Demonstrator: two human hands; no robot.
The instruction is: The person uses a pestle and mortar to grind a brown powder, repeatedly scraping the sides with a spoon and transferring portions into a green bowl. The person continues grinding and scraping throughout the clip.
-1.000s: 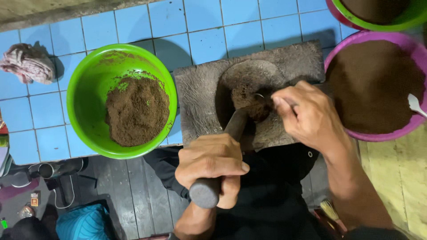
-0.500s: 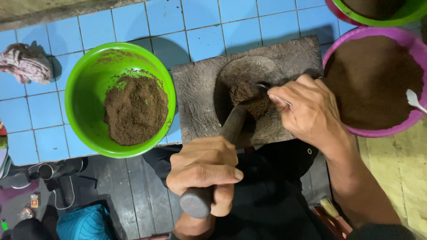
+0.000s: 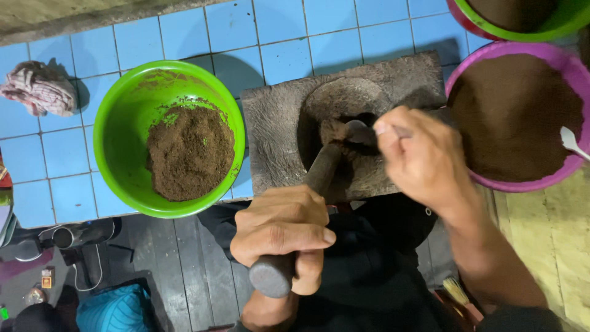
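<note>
Head view: left hand (image 3: pixel 284 230) is fisted tight round the butt of the dark pestle (image 3: pixel 307 209), whose tip sits in the hollow of the stone mortar slab (image 3: pixel 276 129). Right hand (image 3: pixel 424 157) pinches a spoon (image 3: pixel 362 130) at the hollow, scraping the brown paste (image 3: pixel 335 132); the fingertip grip is partly hidden, so this is tentative. Step judged: gathering ground material between strokes. Next move calls for lifting the spoon clear before the pestle bears down. Green bowl (image 3: pixel 123 123) of ground powder lies to the left, purple bowl (image 3: pixel 522 181) to the right.
</note>
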